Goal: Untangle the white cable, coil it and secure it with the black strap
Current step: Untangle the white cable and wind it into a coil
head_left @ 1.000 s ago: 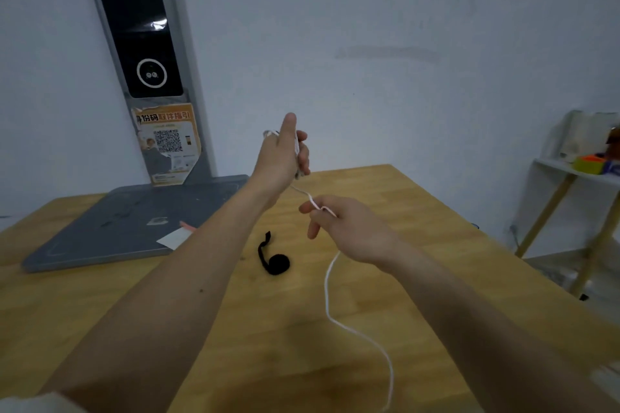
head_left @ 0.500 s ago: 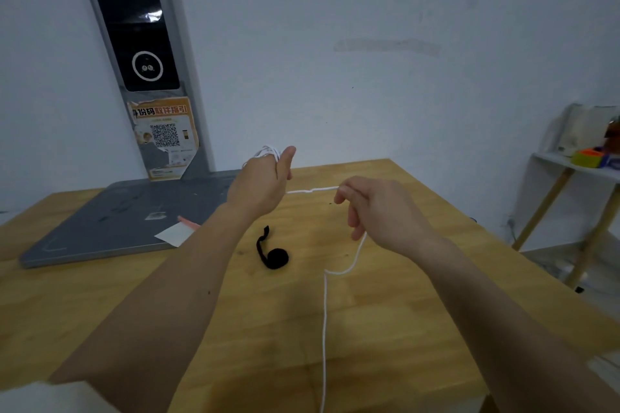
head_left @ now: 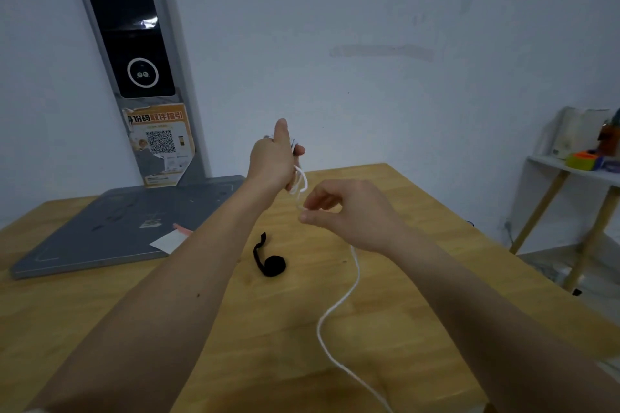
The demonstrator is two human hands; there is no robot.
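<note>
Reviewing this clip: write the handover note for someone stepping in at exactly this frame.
Left hand: raised, grips a few loops of the white cable.
Right hand: pinches the cable just below the loops, feeding it.
The cable's loose tail hangs from the right hand across the wooden table and off its near edge.
Black strap: lies on the table, untouched.
Done: coiling begun. Left: wind the tail, then strap the coil.

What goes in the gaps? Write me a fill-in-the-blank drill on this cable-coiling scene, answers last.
1. The left hand holds loops of the thin white cable with its ____ pointing up.
2. The right hand pinches the cable between thumb and ____.
3. The rolled black fabric strap lies on the ____ table.

Missing words: thumb; fingers; wooden
</note>
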